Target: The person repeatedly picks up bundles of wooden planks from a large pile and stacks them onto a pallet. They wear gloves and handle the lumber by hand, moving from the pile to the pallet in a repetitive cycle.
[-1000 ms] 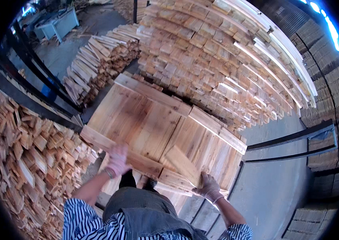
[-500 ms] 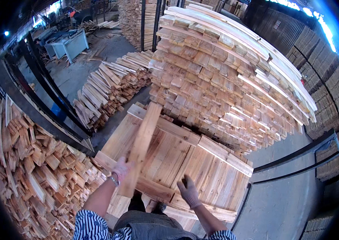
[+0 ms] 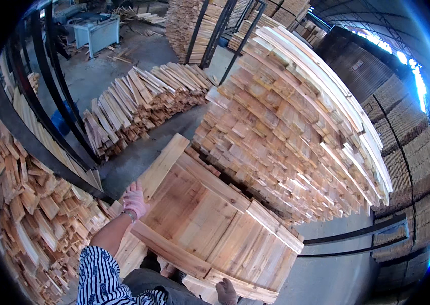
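My left hand (image 3: pixel 135 201), in a pinkish-white work glove, grips the edge of a flat wooden board (image 3: pixel 163 165). That board slants away from me over the left end of a panel of planks (image 3: pixel 220 216). Strips of wood run along the panel's near and far edges, and one near strip (image 3: pixel 174 249) lies between my two hands. Low in the view, my right hand (image 3: pixel 226 292), also gloved, is beside the panel's near edge. It holds nothing that I can see, and its fingers look loosely apart.
A tall stack of boards (image 3: pixel 286 117) rises just beyond the panel. At left, loose offcuts (image 3: pixel 42 213) are heaped behind a dark metal frame (image 3: pixel 37 147). A low row of sticks (image 3: pixel 138 104) lies beyond. Metal bars (image 3: pixel 347 239) jut out at the right.
My left hand has moved the board left and away from me, toward the panel's left end. My right hand has drawn back from over the panel to its near edge. The view has shifted.
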Tool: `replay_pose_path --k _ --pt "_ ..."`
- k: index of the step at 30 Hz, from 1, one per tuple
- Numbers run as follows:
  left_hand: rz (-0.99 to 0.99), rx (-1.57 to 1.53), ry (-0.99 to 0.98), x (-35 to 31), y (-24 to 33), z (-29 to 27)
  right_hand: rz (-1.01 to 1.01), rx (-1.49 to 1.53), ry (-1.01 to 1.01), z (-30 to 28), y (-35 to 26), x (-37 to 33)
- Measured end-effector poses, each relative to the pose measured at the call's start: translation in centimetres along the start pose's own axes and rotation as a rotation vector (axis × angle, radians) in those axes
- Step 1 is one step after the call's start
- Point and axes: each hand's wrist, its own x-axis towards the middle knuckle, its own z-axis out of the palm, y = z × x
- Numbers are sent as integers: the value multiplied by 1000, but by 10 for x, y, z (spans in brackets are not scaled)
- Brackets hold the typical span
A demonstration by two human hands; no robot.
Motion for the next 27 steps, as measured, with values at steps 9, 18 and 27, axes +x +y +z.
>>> replay_pose_path --k 9,18,27 --pt "44 105 -234 45 -17 -1 73 -64 -107 40 -22 14" --pt "-34 -88 -278 46 -19 14 -22 21 -183 65 4 46" --pt "21 -21 -195 28 1 -7 -431 -173 -423 75 -91 114"
